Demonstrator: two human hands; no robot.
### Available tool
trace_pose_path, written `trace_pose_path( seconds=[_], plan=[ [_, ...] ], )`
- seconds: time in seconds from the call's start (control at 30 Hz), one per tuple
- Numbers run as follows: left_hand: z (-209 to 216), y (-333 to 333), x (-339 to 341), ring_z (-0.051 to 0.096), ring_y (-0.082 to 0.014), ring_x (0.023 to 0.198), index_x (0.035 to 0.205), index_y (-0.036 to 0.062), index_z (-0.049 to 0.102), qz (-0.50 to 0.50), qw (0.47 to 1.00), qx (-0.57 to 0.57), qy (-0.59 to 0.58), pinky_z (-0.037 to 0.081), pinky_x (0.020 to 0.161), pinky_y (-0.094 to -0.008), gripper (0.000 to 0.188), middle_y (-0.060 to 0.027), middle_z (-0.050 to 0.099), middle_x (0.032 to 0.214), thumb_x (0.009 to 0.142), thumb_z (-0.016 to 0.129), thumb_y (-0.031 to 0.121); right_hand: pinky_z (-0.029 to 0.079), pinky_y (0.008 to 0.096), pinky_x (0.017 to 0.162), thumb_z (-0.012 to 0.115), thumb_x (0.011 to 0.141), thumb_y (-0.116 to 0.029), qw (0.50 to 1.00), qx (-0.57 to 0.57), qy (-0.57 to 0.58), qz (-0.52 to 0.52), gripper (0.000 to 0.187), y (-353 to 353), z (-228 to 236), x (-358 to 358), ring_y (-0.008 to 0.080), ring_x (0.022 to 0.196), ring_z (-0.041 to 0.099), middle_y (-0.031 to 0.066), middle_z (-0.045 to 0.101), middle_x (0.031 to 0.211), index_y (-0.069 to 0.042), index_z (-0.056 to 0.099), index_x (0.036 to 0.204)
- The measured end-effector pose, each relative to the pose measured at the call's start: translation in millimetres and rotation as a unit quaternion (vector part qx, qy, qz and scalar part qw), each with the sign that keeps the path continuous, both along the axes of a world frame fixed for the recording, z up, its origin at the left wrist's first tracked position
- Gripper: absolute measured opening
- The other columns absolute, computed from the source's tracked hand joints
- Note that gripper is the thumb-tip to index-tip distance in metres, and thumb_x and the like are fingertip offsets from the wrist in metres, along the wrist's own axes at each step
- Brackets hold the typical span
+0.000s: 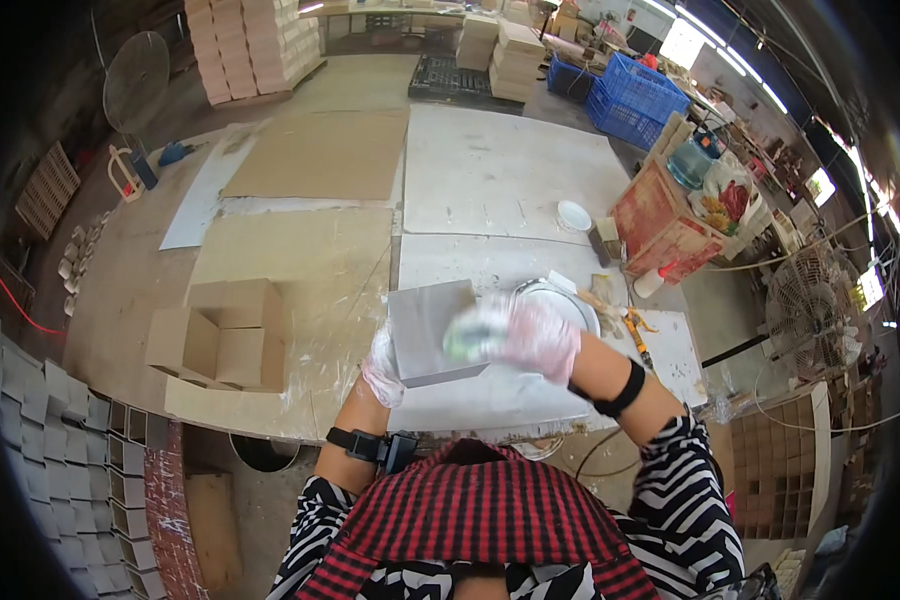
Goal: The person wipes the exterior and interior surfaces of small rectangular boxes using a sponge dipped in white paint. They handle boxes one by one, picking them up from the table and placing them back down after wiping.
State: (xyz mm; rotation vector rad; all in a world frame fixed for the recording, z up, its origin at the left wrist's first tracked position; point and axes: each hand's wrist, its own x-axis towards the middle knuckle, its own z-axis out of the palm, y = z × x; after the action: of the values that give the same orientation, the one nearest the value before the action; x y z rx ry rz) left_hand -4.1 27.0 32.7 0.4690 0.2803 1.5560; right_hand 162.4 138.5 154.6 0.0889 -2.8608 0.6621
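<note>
A grey-painted box (432, 335) is held over the worktable's near edge. My left hand (383, 368), in a stained whitish glove, grips its left side. At its right side is my right hand (535, 338), gloved too and smeared by motion. Its fingers are closed round a blurred green-and-white wad (470, 333), which lies against the box's grey face or just over it; I cannot tell which. Partly hidden behind my right hand stands a round tub (582, 314) with white inside. A brush-like tool with an orange-yellow handle (632, 338) lies to the right of the tub.
Unpainted boxes (250, 345) stand at left on the worktable (335, 260). A small white bowl (573, 216) sits farther back. At right are a red crate (660, 215) with a water jug (692, 160) and a floor fan (820, 305). Grey boxes (60, 450) are stacked at lower left.
</note>
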Motion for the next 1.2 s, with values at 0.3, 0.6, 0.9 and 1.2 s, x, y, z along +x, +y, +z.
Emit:
trace_pose_path(
  seconds=[0.3, 0.6, 0.9, 1.2],
  plan=[
    [-22, 4, 7, 0.057, -0.022, 0.102, 0.122, 0.0032, 0.049, 0.018, 0.995, -0.05, -0.083, 0.048, 0.088, -0.0357, 0.037, -0.0112, 0.057, 0.116, 0.092, 0.046, 0.024, 0.047, 0.0378, 0.08, 0.057, 0.079, -0.032, 0.95, 0.005, -0.006, -0.312, 0.031, 33, 4, -21, 0.0282, 0.092, 0.058, 0.0118, 0.059, 0.1, -0.015, 0.062, 0.103],
    [-8, -10, 3, 0.051, -0.0226, 0.113, 0.126, 0.005, 0.044, -0.003, 0.998, -0.043, -0.051, 0.042, 0.096, -0.0378, 0.04, -0.011, 0.05, 0.125, 0.095, 0.041, 0.029, 0.046, 0.0368, 0.082, 0.061, 0.078, -0.03, 0.976, -0.044, -0.092, -0.192, 0.034, 8, 5, -10, 0.0271, 0.098, 0.058, 0.0113, 0.06, 0.106, -0.016, 0.06, 0.109],
    [-25, 2, 3, 0.058, -0.0246, 0.101, 0.116, 0.0042, 0.053, 0.017, 0.991, -0.048, -0.124, 0.048, 0.088, -0.0378, 0.032, -0.0115, 0.058, 0.113, 0.092, 0.046, 0.025, 0.043, 0.032, 0.088, 0.062, 0.078, -0.024, 0.882, -0.277, -0.037, -0.38, 0.048, 23, -4, -28, 0.0244, 0.104, 0.056, 0.0159, 0.058, 0.114, -0.002, 0.052, 0.119],
    [-3, -1, 6, 0.057, -0.0259, 0.104, 0.12, 0.0027, 0.05, 0.005, 0.987, -0.068, -0.143, 0.048, 0.088, -0.0386, 0.037, -0.013, 0.057, 0.114, 0.092, 0.044, 0.026, 0.044, 0.0317, 0.085, 0.063, 0.078, -0.021, 0.932, -0.294, -0.028, -0.209, 0.047, 0, 8, 2, 0.0239, 0.098, 0.056, 0.011, 0.059, 0.111, -0.008, 0.051, 0.122]
  ],
)
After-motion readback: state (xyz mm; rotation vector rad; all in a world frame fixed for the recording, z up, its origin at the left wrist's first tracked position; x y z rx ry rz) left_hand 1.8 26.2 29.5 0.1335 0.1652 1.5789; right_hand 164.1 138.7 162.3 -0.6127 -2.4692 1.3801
